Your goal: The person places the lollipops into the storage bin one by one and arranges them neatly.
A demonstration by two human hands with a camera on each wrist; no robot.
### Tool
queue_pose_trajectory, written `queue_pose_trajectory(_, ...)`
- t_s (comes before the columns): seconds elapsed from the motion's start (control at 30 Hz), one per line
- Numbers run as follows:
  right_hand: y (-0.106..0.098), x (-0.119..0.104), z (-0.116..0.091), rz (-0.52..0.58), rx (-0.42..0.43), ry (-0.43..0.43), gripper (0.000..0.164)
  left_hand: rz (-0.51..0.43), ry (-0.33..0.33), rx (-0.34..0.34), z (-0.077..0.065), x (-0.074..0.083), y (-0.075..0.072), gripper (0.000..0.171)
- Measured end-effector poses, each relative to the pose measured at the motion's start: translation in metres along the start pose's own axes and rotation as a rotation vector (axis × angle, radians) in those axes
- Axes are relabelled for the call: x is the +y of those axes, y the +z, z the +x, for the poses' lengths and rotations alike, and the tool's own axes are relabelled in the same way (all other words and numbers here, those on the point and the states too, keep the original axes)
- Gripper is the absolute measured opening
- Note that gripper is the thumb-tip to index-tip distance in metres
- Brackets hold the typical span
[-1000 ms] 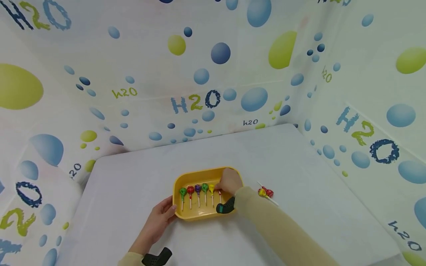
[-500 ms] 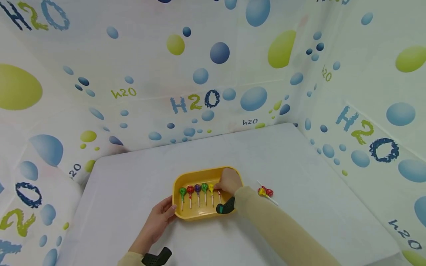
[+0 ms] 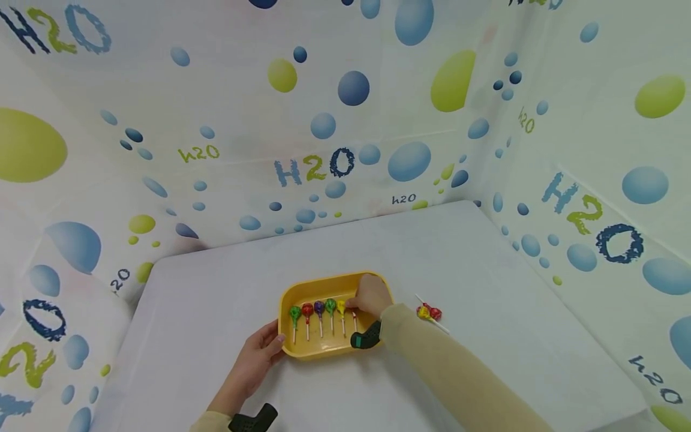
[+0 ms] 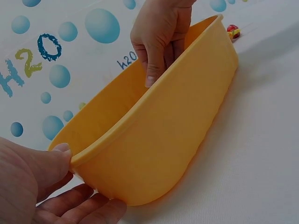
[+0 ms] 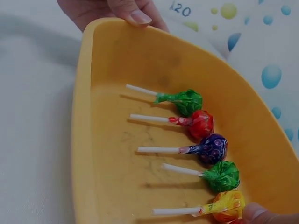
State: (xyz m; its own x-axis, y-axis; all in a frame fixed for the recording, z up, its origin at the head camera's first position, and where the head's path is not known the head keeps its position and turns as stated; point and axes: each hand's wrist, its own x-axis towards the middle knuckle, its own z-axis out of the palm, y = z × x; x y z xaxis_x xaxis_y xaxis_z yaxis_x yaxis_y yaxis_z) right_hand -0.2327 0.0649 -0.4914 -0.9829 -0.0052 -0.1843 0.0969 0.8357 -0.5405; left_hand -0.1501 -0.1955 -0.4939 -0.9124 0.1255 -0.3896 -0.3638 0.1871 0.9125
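Observation:
A yellow plastic tray point(image 3: 318, 351) stands on the table with a row of wrapped lollipops in it: green point(image 5: 188, 102), red point(image 5: 202, 124), purple point(image 5: 213, 149), green point(image 5: 222, 176) and yellow point(image 5: 229, 206). My left hand point(image 3: 258, 358) grips the tray's left end, thumb on the rim and fingers against the outer wall. Inside the right end, my right hand point(image 3: 373, 295) holds another lollipop point(image 3: 354, 320) beside the yellow one. Its stick and a bit of red wrapper show; the fingers cover its head.
Right of the tray, a red lollipop point(image 3: 435, 313) and a yellow lollipop point(image 3: 423, 312) lie crossed on the white table point(image 3: 486, 360). Printed cloth walls point(image 3: 243, 180) with bubbles and lettering surround the table at the back and sides.
Both hands keep their places on and in the tray, and the lollipops lie as before. Only the head view has shifted slightly.

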Motion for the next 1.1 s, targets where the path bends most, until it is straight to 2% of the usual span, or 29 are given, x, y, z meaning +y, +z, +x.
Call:
queue_pose_trajectory(0.07, -0.002, 0.000, 0.000, 0.010, 0.004, -0.005, 0.051, -0.002, 0.000, -0.001, 0.000, 0.000, 0.000, 0.056)
queue_pose_trajectory(0.2, -0.015, -0.001, -0.002, 0.051, -0.005, 0.001, 0.036, -0.001, -0.002, 0.004, 0.001, -0.001, 0.000, 0.056)
queue_pose_trajectory(0.33, -0.038, 0.003, -0.003, 0.081, 0.004, 0.017, 0.029, 0.000, -0.010, 0.009, 0.002, -0.001, 0.001, 0.056)
queue_pose_trajectory(0.47, -0.067, 0.012, -0.005, 0.135, 0.008, 0.095, 0.031, 0.003, -0.015, 0.008, 0.001, -0.001, 0.001, 0.056)
queue_pose_trajectory(0.6, -0.099, 0.028, -0.008, 0.168, -0.004, 0.146, 0.032, 0.017, -0.023, 0.006, 0.002, -0.001, 0.000, 0.056)
queue_pose_trajectory(0.77, -0.131, 0.064, -0.014, 0.162, 0.001, 0.158, 0.031, 0.023, -0.020, -0.007, 0.001, 0.002, -0.001, 0.057)
queue_pose_trajectory(0.9, -0.138, 0.092, -0.023, 0.149, -0.004, 0.162, 0.031, 0.024, -0.017, -0.025, 0.002, 0.003, -0.003, 0.058)
queue_pose_trajectory(1.1, -0.123, 0.121, -0.043, 0.096, -0.064, 0.197, 0.030, 0.019, -0.042, -0.039, 0.003, 0.002, -0.002, 0.059)
